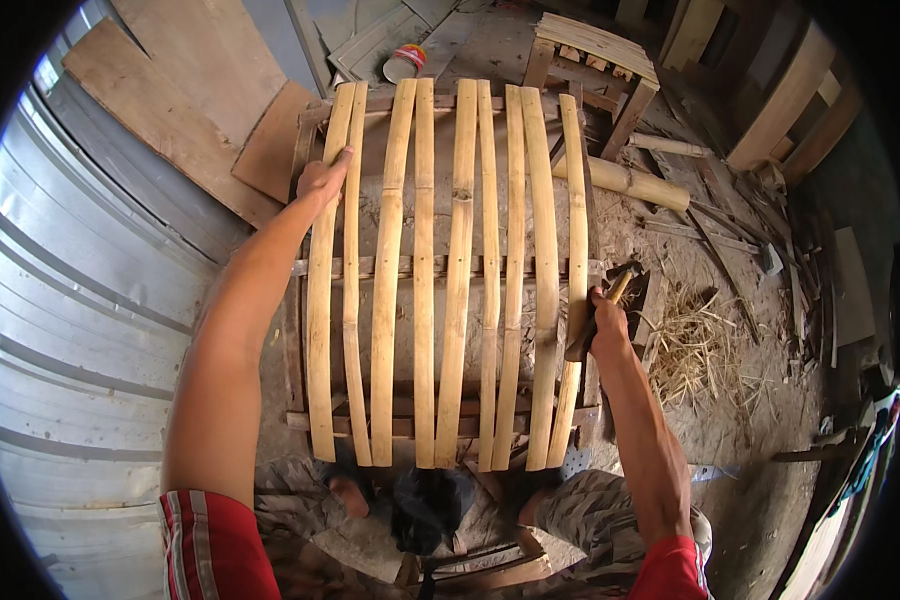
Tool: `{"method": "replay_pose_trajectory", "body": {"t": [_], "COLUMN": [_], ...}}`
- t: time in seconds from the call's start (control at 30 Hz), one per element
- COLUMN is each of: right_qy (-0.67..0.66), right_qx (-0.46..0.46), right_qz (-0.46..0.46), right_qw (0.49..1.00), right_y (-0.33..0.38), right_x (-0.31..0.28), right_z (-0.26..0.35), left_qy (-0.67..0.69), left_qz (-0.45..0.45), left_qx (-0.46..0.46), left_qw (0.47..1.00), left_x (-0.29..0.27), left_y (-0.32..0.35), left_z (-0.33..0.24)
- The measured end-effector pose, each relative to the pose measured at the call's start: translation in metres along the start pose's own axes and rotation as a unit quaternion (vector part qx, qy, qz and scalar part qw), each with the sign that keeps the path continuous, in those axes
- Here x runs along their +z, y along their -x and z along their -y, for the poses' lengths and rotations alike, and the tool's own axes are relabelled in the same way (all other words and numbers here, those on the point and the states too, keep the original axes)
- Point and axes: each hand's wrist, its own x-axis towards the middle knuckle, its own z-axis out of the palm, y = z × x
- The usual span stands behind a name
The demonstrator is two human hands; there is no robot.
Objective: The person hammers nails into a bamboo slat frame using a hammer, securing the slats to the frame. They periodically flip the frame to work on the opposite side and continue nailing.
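A rack of curved bamboo slats (pixel 460 240) lies across a brown wooden frame (pixel 300 340) in front of me. At its far left, my left hand (pixel 325 180) is closed around the edge of the outermost bamboo slat (pixel 320 330), its thumb lying over the top. My right hand (pixel 608 322), beside the rightmost slat (pixel 575 210), is closed on a dark, flat-bladed tool (pixel 578 338). Part of that tool overlaps the slat, and its exact kind is unclear. A pale wooden handle (pixel 621 286) shows just beyond the right fingers; whether it belongs to the same tool, I cannot tell.
Corrugated metal sheeting (pixel 80 340) and leaning plywood boards (pixel 170 110) border the left. Beyond the rack stand a small slatted bench (pixel 595 50) and a bucket (pixel 404 64). A thick bamboo pole (pixel 630 184), scrap wood and shavings (pixel 695 340) lie on the right.
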Motion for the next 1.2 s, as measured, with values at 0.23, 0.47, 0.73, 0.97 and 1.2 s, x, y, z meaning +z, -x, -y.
{"method": "replay_pose_trajectory", "body": {"t": [0.23, 0.47, 0.73, 0.97, 1.2], "right_qy": [0.054, 0.056, 0.143, 0.183, 0.302], "right_qx": [0.012, 0.033, 0.012, -0.004, -0.047], "right_qz": [0.022, 0.033, 0.007, 0.073, 0.066], "right_qw": [0.998, 0.997, 0.99, 0.98, 0.95], "right_y": [-0.018, -0.018, -0.02, -0.059, -0.022], "right_x": [0.019, 0.027, 0.041, -0.015, -0.029], "right_z": [-0.005, -0.001, -0.012, -0.028, -0.042], "left_qy": [-0.056, -0.05, -0.008, -0.11, -0.149], "left_qz": [-0.069, -0.022, -0.005, 0.022, -0.061], "left_qx": [-0.004, -0.002, 0.052, 0.261, -0.016], "left_qw": [0.996, 0.999, 0.999, 0.959, 0.987], "left_x": [0.032, 0.055, 0.048, 0.052, 0.014], "left_y": [-0.051, -0.065, -0.065, 0.042, 0.163], "left_z": [0.042, 0.051, 0.089, 0.09, 0.235]}}
